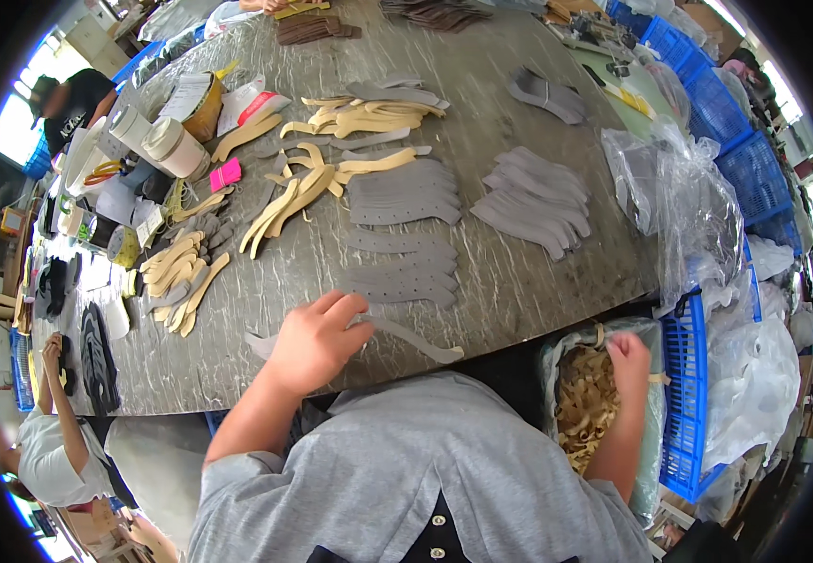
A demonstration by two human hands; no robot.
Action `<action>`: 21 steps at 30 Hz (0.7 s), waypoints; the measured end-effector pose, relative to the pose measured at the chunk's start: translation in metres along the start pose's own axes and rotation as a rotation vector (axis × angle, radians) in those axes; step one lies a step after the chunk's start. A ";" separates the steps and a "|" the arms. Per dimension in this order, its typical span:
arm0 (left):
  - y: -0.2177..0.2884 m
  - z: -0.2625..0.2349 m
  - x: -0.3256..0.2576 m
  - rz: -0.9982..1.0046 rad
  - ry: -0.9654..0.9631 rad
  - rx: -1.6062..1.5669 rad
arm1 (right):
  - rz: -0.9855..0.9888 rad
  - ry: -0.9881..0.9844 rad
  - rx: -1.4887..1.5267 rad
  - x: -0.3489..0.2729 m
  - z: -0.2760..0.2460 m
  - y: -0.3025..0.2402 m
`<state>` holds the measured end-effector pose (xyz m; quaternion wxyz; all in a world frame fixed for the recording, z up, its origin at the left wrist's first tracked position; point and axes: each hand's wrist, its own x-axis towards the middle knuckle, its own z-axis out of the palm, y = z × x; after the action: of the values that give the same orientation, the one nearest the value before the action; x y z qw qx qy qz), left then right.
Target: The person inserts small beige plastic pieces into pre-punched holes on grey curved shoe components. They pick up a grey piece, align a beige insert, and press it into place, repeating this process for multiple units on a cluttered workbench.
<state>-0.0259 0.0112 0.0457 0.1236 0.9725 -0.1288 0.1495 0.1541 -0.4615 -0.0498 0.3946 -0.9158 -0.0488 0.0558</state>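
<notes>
Nearest, right hand [629, 361] down in a bag of tan strips [583, 405] beside a blue crate [686, 375], fingers pinched on one tan strip [658, 379]. Just beyond, left hand [317, 340] curled loosely over a long grey strip [406, 340] lying at the near edge of the grey table [557, 281], fingertips pressing it down. Farther off, fanned stacks of grey pieces [405, 192] and tan pieces [299, 192], then tape rolls [174, 145] and clear plastic bags [683, 202].

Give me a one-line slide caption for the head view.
Left hand presses a grey curved strip on the table while right hand reaches into a bag of tan cut pieces.
</notes>
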 end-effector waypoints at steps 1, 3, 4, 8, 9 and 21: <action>-0.001 0.000 0.001 0.027 -0.087 0.028 | -0.132 0.021 0.064 0.001 0.015 -0.039; -0.004 0.006 -0.004 0.065 -0.181 0.098 | -0.439 -0.162 0.152 0.002 0.046 -0.108; -0.007 0.010 -0.006 0.089 -0.230 0.129 | -0.590 -0.263 0.192 -0.002 0.062 -0.133; -0.011 0.017 -0.013 0.110 -0.328 0.149 | -0.784 -0.546 0.247 -0.006 0.132 -0.164; -0.012 0.019 -0.016 0.106 -0.337 0.147 | -0.857 -0.576 0.231 -0.006 0.143 -0.165; -0.020 0.032 -0.027 0.045 -0.284 0.065 | -1.182 -0.498 -0.007 -0.006 0.159 -0.161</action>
<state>-0.0368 0.0266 0.0029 0.0693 0.9842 -0.1620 0.0170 0.1184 -0.2385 -0.0408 0.3325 -0.6955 -0.6358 0.0398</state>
